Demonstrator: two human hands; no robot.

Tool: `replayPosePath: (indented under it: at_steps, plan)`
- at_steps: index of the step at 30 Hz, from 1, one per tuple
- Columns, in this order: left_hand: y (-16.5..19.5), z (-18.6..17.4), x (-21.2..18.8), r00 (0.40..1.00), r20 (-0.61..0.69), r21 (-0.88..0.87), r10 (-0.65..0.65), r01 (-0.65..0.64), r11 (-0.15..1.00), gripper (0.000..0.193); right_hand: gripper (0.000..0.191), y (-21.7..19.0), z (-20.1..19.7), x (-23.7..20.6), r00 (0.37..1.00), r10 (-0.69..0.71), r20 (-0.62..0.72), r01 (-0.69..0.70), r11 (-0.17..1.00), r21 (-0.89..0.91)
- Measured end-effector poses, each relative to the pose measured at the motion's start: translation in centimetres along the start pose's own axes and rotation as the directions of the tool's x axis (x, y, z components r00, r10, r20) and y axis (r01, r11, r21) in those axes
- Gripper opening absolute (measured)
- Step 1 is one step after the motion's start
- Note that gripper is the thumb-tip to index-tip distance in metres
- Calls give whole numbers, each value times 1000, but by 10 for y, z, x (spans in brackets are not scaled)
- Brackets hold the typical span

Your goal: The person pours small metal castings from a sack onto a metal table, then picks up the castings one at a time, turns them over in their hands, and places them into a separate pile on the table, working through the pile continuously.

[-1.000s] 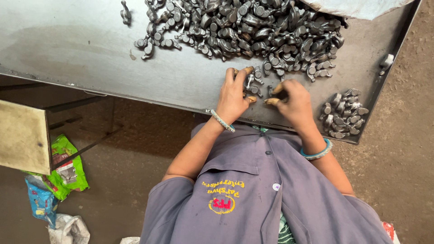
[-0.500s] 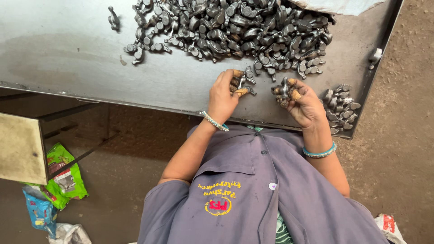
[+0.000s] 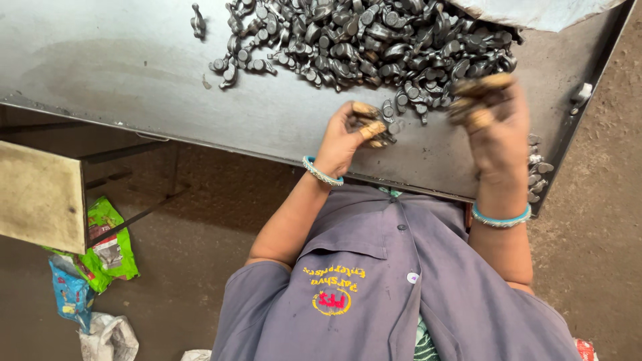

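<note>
A small dark grey forged metal part (image 3: 382, 128) is pinched in the fingers of the left hand (image 3: 348, 137), just above the near edge of the grey steel worktop (image 3: 134, 73). The right hand (image 3: 491, 124) is blurred and curled by the heap of dark metal parts (image 3: 374, 40); whether anything is held there cannot be told. Turquoise bangles (image 3: 500, 218) are worn on both wrists.

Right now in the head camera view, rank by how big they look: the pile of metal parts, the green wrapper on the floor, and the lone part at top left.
1. pile of metal parts
2. green wrapper
3. lone part
</note>
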State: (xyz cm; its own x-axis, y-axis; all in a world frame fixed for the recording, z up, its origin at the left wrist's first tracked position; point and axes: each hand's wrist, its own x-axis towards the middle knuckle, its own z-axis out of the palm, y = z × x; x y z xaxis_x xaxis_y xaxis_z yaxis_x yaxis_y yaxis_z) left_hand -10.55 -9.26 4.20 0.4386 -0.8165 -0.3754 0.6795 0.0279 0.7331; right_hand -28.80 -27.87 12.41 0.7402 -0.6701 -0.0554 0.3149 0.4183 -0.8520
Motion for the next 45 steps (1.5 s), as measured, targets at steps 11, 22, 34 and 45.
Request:
replayPosePath:
  at_steps: [11,22,34,45]
  plan:
    - [-20,28,-5,923,149,-309,-355,384,870,19,29,45,-7,-29,955,292,-51,-297,945,-137]
    - [-25,28,-8,978,127,-135,-168,185,973,15,24,65,-21,-34,925,349,-152,-363,929,-73]
    - [4,2,-16,949,-80,729,305,-153,667,24,27,32,-13,10,956,290,48,-285,954,-90]
    - [29,19,-26,930,13,887,368,-180,425,59,45,69,50,5,987,-117,107,116,67,-991]
